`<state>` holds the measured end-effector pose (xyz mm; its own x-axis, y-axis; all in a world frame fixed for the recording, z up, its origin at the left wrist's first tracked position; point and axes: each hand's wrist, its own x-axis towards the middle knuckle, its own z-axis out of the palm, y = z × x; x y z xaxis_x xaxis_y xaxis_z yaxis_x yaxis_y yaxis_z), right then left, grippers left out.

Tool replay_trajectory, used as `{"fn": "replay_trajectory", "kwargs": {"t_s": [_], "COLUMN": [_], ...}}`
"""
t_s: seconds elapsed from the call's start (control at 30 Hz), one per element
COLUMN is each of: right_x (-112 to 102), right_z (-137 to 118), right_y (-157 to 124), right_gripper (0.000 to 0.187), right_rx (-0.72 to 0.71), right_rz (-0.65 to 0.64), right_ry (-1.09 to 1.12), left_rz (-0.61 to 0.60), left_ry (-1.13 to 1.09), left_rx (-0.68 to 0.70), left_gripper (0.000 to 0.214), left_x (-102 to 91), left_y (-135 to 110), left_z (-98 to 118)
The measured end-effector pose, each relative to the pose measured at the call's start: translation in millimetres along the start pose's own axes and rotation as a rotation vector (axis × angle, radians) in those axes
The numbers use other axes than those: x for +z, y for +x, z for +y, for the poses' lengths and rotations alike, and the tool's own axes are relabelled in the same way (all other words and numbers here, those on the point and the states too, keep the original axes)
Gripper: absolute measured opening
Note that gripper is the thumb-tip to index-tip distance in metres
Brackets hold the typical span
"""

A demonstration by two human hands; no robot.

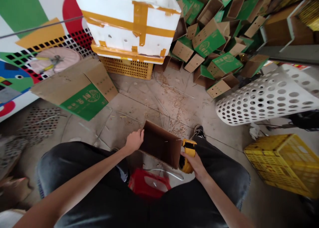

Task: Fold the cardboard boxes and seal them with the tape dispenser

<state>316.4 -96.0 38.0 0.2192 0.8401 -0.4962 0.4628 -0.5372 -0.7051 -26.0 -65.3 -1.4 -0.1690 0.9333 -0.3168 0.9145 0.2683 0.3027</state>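
Apparently, one end of an open cardboard box (162, 139) is being worked on. The box is held mouth up between the knees (57, 161), its left end gripped by the left hand (134, 141), which is closed on the rim. A yellow tool (189, 151) is grasped in the right hand (195, 163), its fingers partly hidden, and is placed at the box's right end; whether contact is made cannot be told. Next, a steady box and careful alignment of the tool seem called for.
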Motion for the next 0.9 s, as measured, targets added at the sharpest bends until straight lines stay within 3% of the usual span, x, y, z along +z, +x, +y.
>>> {"fn": "replay_trajectory", "kwargs": {"t_s": [0.1, 0.17, 0.23, 0.37, 0.53, 0.63, 0.8, 0.9], "right_x": [-25, -39, -48, -47, -44, -46, -24, 11], "right_z": [-12, -25, -38, -55, -62, -68, -86, -95], "right_y": [-1, -3, -5, -4, -3, -8, -9, -3], "right_gripper": [0.061, 0.064, 0.065, 0.067, 0.072, 0.062, 0.049, 0.048], "right_rx": [-0.123, -0.204, -0.196, -0.135, -0.112, -0.126, -0.222, -0.290], "right_rz": [0.021, -0.104, -0.253, -0.411, -0.432, -0.439, -0.396, -0.370], "right_ry": [-0.028, -0.084, -0.113, -0.097, -0.109, -0.137, -0.071, -0.073], "left_rz": [-0.032, -0.052, -0.065, -0.084, -0.102, -0.108, -0.104, 0.051], "left_ry": [0.020, 0.023, 0.024, 0.024, 0.013, 0.018, 0.021, -0.034], "left_rx": [0.020, 0.025, 0.018, -0.013, -0.033, -0.046, -0.042, 0.001], "left_gripper": [0.050, 0.047, 0.045, 0.042, 0.041, 0.040, 0.038, 0.036], "left_x": [-1.9, -2.6, -2.8, -3.0, -2.8, -2.6, -3.0, -4.0], "left_y": [2, 3, 3, 4, 5, 7, 5, -1], "left_z": [-2, -2, -2, -2, -1, -2, -2, -2]}}
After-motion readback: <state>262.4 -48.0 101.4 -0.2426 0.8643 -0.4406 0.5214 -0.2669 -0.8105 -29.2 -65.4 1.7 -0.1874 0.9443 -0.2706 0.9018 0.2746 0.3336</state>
